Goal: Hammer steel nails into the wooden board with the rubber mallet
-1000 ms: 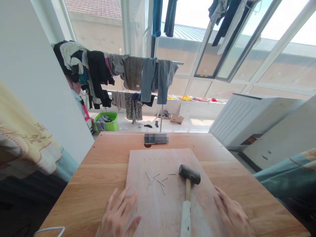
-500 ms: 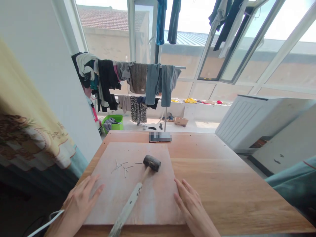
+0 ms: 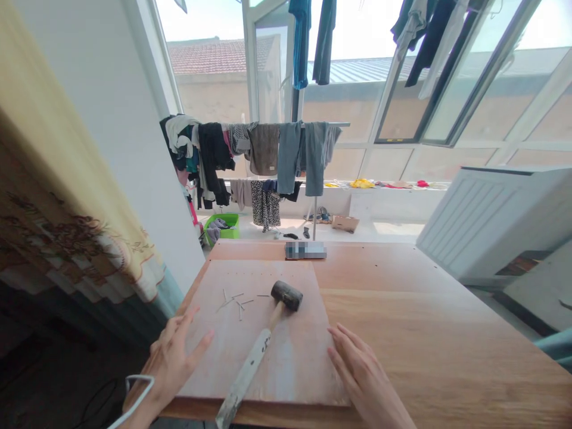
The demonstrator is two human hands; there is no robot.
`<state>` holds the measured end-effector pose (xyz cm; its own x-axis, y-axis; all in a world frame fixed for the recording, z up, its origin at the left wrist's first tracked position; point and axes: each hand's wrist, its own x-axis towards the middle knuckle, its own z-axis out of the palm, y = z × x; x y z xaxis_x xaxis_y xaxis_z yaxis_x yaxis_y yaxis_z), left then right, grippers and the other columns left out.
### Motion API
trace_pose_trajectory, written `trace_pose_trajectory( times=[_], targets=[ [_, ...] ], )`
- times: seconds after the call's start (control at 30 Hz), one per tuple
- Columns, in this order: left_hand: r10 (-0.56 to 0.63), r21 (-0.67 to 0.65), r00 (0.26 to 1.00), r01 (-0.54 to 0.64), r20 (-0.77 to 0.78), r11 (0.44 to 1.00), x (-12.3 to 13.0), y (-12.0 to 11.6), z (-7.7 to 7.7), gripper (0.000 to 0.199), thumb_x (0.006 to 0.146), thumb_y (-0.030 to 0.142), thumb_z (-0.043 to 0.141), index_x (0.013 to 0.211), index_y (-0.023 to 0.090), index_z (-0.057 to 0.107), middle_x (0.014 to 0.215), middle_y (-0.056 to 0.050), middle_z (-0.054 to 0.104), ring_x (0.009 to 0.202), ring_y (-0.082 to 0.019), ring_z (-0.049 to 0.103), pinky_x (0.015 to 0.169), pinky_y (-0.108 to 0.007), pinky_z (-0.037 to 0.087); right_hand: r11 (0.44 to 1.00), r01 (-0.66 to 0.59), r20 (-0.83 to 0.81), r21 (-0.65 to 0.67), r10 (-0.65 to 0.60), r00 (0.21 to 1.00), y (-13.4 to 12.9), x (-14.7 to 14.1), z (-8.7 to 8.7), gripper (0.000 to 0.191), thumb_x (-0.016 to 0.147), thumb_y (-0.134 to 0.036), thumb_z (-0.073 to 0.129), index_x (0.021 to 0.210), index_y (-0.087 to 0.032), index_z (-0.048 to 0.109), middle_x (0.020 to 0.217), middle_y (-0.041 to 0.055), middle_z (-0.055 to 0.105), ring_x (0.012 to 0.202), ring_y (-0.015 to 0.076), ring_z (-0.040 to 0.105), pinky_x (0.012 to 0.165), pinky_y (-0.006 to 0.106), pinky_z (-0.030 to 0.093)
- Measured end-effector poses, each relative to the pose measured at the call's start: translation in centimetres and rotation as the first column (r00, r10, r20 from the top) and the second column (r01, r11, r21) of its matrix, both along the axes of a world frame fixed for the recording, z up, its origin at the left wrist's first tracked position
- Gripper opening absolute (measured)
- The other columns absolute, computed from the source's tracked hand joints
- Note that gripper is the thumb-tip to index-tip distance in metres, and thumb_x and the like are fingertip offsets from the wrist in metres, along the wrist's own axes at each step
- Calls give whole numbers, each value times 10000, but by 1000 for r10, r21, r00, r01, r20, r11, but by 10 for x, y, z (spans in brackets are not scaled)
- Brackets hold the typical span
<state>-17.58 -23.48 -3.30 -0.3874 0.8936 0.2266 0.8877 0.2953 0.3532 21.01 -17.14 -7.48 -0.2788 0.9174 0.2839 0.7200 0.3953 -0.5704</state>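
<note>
A flat, pale wooden board (image 3: pixel 214 363) lies on the brown wooden table (image 3: pixel 429 333). On it rests a mallet (image 3: pixel 286 296) with a black head and a worn, white-painted handle pointing toward me. Several thin metal nails (image 3: pixel 239 307) are scattered left of the mallet head. A row of small dots or holes runs along the board's far edge. My left hand (image 3: pixel 174 351) is at the board's left edge, fingers spread, holding nothing. Against the right edge lies my right hand (image 3: pixel 357 360), fingers stretched out, also holding nothing. A white cord (image 3: pixel 140 396) crosses my left wrist.
A small box with a blurred label (image 3: pixel 306 250) sits at the table's far edge. Beyond stands a drying rack hung with clothes (image 3: pixel 263 149), with a green basket (image 3: pixel 230 225) below. A curtain (image 3: pixel 89 208) hangs on the left; a white ribbed cabinet (image 3: pixel 482 220) stands right.
The whole view has shifted, so the board, mallet and table appear farther right. My left hand's fingers look slightly more raised and spread; my right hand stays by the board's edge.
</note>
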Motion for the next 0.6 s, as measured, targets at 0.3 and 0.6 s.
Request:
trace_pose_trajectory(
  times=[0.3, 0.6],
  targets=[
    [-307, -27, 930, 308, -204, 951, 96, 10, 3, 305, 894, 437, 557, 1077, 250, 714, 1077, -95, 664, 933, -279, 660, 903, -489, 467, 895, 372, 43, 248, -394, 918, -4, 102, -11, 461, 970, -578, 403, 1097, -230, 676, 1086, 137, 712, 1001, 312, 705, 839, 453, 582],
    [-737, -182, 652, 714, -180, 676, 212, 118, 40, 185, 899, 70, 503, 985, 151, 645, 984, -107, 723, 952, -257, 684, 854, -374, 515, 967, 85, 56, -239, -74, 996, -1, 9, 34, 351, 950, -463, 521, 1206, -261, 650, 549, -43, 594, 547, 198, 641, 545, 264, 416]
  ],
)
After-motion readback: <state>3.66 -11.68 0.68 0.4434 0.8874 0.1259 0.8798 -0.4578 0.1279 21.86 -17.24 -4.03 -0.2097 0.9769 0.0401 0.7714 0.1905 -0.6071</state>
